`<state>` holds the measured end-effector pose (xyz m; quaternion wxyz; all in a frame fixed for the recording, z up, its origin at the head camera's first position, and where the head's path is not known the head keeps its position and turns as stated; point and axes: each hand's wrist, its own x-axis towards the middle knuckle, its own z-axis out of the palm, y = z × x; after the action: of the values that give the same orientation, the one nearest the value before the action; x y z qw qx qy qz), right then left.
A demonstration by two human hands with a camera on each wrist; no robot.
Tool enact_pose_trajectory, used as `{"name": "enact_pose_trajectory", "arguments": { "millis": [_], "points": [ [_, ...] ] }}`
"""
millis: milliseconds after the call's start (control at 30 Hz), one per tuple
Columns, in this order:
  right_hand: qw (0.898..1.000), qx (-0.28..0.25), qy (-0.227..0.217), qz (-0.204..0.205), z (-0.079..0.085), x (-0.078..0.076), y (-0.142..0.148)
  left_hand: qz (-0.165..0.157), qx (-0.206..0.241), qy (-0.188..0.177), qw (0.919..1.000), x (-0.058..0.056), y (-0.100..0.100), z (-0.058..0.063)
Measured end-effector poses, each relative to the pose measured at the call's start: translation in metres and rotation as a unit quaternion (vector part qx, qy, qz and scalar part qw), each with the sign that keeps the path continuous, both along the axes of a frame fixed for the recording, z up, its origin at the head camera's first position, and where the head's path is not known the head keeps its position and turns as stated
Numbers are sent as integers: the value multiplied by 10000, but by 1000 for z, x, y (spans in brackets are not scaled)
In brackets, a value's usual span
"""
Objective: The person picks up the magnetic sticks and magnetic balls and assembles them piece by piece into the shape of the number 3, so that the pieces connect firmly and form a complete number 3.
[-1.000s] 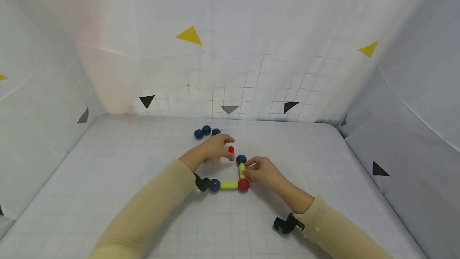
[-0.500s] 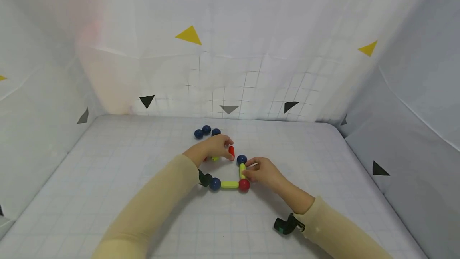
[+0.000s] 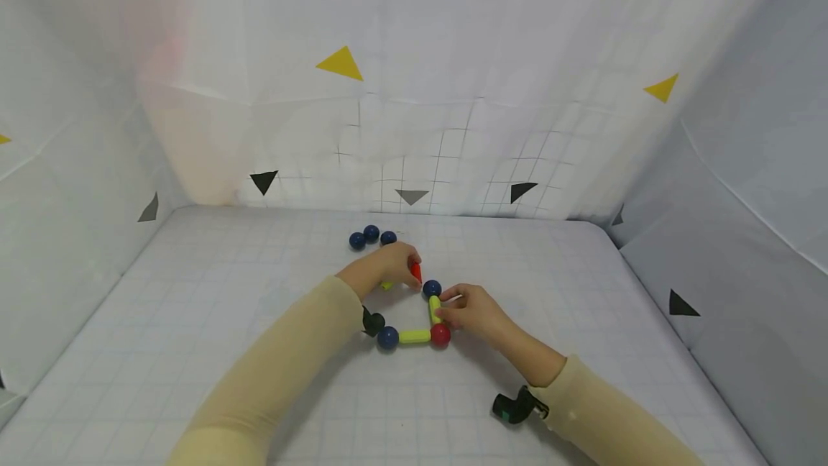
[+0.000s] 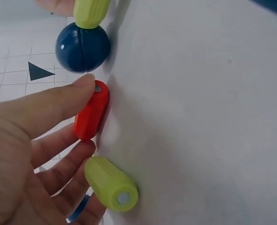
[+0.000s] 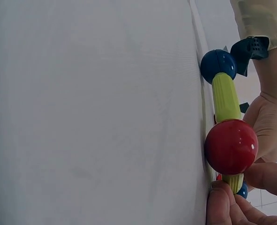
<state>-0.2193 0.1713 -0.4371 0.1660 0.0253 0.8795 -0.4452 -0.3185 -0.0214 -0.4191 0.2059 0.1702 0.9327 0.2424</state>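
My left hand [image 3: 392, 265] holds a red magnetic rod [image 4: 91, 115] between thumb and fingers, just left of a blue ball [image 3: 432, 289]. The rod's metal tip shows beside the thumb in the left wrist view. My right hand [image 3: 477, 311] pinches a yellow-green magnetic rod [image 3: 435, 308] that joins this blue ball to a red ball [image 5: 232, 146]. From the red ball a second yellow-green rod [image 3: 415, 336] runs left to another blue ball [image 3: 388, 338], making an L on the table. Fingers partly cover the pinched rod in the right wrist view.
A loose yellow-green rod [image 4: 111, 183] lies close to my left fingers. Several blue balls [image 3: 371, 234] sit farther back on the white gridded table [image 3: 259, 250]. White sheeting [image 3: 414, 149] rises behind and at both sides. My left wrist camera [image 3: 373, 323] hangs near the left blue ball.
My left fingers have come together on the red rod, which now leans slightly. The L of balls and rods has shifted a little, while my right hand keeps its pinch.
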Motion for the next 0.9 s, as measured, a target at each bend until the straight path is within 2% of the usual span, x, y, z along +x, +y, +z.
{"name": "enact_pose_trajectory", "arguments": {
  "millis": [200,400,567,767,900],
  "points": [
    [10000,-22,7,10,0,1,0,-82,128,24,9999,0,-4,-2],
    [10000,-57,-27,-10,-1,0,-1,-205,282,36,9994,1,-11,0],
    [9999,-94,-55,-35,0,0,-1,-86,732,96,9972,1,-17,5],
    [9999,-161,-20,-42,-1,2,-1,27,1383,-112,9903,-1,-19,4],
    [9998,-217,4,-5,-2,1,-1,262,1712,-349,9843,-1,-19,0]
  ]
}}
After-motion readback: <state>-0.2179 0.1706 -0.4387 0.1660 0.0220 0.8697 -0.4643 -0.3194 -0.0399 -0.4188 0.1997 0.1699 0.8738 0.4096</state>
